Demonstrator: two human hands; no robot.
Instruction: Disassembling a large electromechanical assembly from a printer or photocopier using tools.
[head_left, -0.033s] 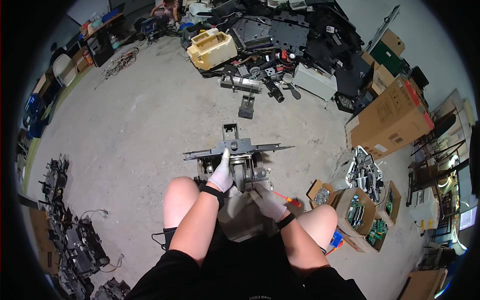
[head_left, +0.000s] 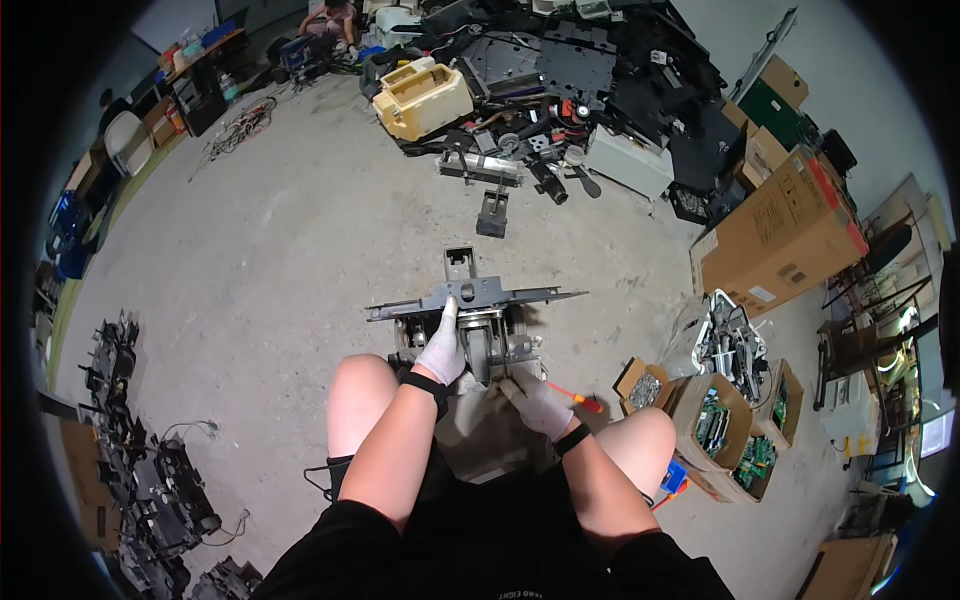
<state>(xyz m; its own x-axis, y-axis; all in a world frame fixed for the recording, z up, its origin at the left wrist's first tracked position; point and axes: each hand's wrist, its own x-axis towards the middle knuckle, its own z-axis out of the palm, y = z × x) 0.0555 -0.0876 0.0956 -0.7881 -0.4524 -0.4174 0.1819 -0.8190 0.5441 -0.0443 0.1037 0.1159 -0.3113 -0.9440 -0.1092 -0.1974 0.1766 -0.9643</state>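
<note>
Between my knees stands a grey and black metal machine assembly [head_left: 480, 345], with a wide dark crosspiece [head_left: 515, 296] along its far side. My left hand [head_left: 443, 352], in a white glove, grips its left part, the thumb stretched up onto the crosspiece and the other fingers mostly hidden. On the near right side, my gloved right hand [head_left: 537, 402] is closed, its fingertips together beside a thin dark upright rod. Whether that rod is a tool or part of the assembly, I cannot tell. A red and yellow screwdriver [head_left: 576, 398] lies just right of this hand.
Open cardboard boxes [head_left: 708, 425] with green circuit boards stand to the right, near a large carton [head_left: 785, 235]. Ahead lies a heap of dark scrap parts [head_left: 600, 70] with a yellowish plastic bin [head_left: 425, 100]. More black parts [head_left: 160, 480] line the left. Another person [head_left: 330, 25] sits far back.
</note>
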